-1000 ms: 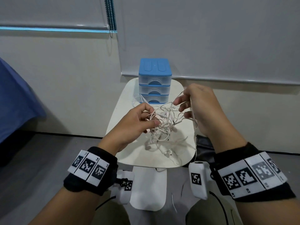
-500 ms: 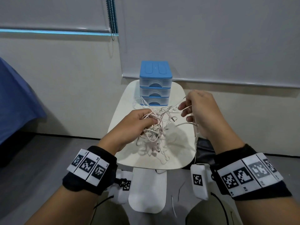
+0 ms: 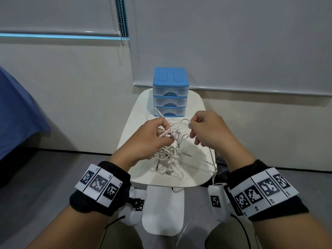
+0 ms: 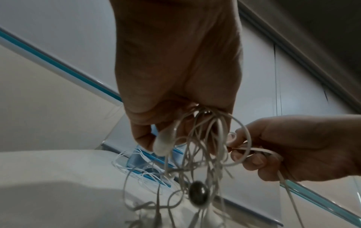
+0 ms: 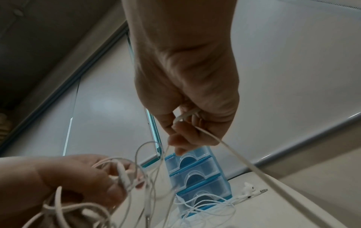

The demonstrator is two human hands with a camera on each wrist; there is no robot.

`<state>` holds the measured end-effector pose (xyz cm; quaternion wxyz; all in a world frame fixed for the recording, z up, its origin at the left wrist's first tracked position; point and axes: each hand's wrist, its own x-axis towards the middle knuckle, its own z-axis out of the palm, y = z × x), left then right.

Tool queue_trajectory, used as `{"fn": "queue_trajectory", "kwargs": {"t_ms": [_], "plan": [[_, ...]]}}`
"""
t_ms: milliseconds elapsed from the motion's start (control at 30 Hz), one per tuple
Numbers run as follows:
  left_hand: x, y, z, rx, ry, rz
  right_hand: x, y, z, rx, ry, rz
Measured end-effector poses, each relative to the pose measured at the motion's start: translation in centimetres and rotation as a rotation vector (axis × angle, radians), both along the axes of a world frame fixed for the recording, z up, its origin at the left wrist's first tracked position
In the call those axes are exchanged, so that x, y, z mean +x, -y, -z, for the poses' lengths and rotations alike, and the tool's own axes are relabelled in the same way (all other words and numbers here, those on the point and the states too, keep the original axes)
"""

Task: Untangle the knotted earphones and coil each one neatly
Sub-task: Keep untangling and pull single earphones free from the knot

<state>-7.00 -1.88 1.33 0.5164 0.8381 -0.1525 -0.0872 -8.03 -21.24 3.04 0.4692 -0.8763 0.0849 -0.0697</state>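
A tangle of white earphone cables point(image 3: 168, 155) hangs above the small white table point(image 3: 195, 169). My left hand point(image 3: 152, 137) grips a bunch of its cords point(image 4: 203, 132) from above, and an earbud point(image 4: 198, 195) dangles below. My right hand point(image 3: 206, 130) pinches one cord point(image 5: 185, 116) at the tangle's right side; that cord runs down past my right wrist point(image 3: 212, 159). Another white earphone point(image 5: 248, 193) lies on the table in front of the drawers, with a loop of its cable point(image 3: 152, 112) showing to their left.
A small blue-and-clear drawer unit point(image 3: 169, 92) stands at the table's far edge against the wall. A white chair-like panel point(image 3: 163, 211) sits below the table's near edge. Blue fabric point(image 3: 16, 112) is at the far left. A bead chain point(image 3: 123, 20) hangs from the blind.
Both hands have come closer together. The left hand has gathered more cords and lifted the tangle; the right hand has moved in and closed on one cord.
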Motion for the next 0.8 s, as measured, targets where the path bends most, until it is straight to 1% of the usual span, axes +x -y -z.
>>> {"fn": "queue_trajectory", "kwargs": {"t_ms": [100, 167, 267, 400, 567, 700, 800], "plan": [[0.0, -0.2, 0.0, 0.162, -0.012, -0.014, 0.2, 0.2, -0.1, -0.02, 0.041, 0.053], [0.0, -0.4, 0.0, 0.215, -0.015, -0.013, 0.2, 0.5, -0.2, -0.041, 0.067, 0.085], [-0.1, -0.3, -0.3, 0.186, -0.005, -0.011, 0.5, 0.9, 0.2, -0.114, 0.04, 0.093], [0.1, -0.6, -0.4, 0.092, -0.008, -0.035, 0.9, 1.6, 1.4, -0.187, -0.1, 0.068], [1.2, -1.6, 0.1, 0.032, -0.041, -0.093, 1.2, 2.2, 2.3, -0.056, -0.153, 0.099], [1.7, -1.5, 1.2, 0.084, -0.083, -0.096, 1.7, 2.1, 3.5, 0.05, -0.171, 0.118], [1.7, -1.0, 2.2, 0.164, -0.051, -0.085, 1.9, 1.9, 4.8, 0.103, -0.19, 0.115]]}}
